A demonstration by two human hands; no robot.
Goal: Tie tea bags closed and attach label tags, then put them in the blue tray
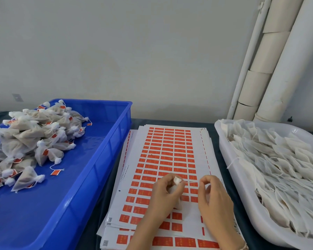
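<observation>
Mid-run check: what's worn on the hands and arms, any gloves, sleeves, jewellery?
No gloves: the left hand and right hand are bare. No sleeves show anywhere in the frame. The only thing worn is a thin, pale bracelet at the right wrist, near the frame's bottom edge.

Dark table (213, 121): blue tray (90, 170) left, label sheets (199, 141) centre, white tray (224, 152) right.
</observation>
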